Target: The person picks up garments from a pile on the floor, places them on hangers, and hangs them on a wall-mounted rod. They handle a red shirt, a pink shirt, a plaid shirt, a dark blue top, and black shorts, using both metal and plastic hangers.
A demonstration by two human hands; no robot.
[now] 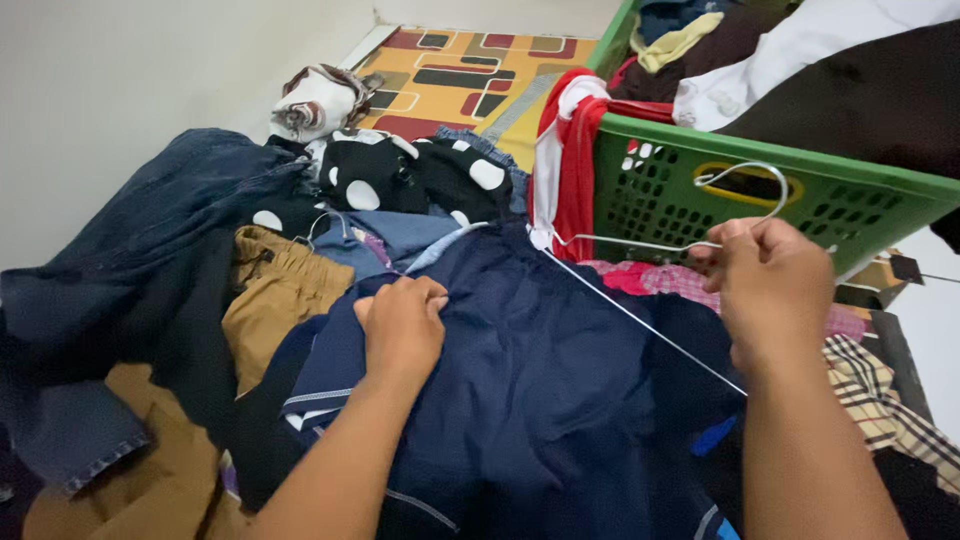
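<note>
Forearms enter from the bottom edge, both reaching forward over a navy garment point(540, 390) spread across the lap area. Right hand point(775, 290) is clamped in a fist round the neck of a wire hanger point(650, 310), just under its hook, which stands up and curls over toward the right in front of the basket. Hanger's long axis: the visible wire runs on a diagonal, from a corner near the garment's upper edge down and right to a point below the right hand, lying on top of the navy cloth. A second wire runs roughly level from that far corner back to the fist. Left hand point(403, 325) is closed, fingers curled down, pinching a fold of the navy garment near its upper edge. The hands are well apart; the hanger's far corner lies between them, nearer the left hand's side than the hook is.

Outward: a tan garment point(280, 290) lies to the left, touching the navy one; dark denim point(170, 230) beyond it; black cloth with white dots point(420, 175) further back. A green laundry basket point(850, 195), full of clothes, sits just behind the right hand, red and white cloth point(570, 160) draped over its corner. Plaid fabric point(880, 400) lies at right.
</note>
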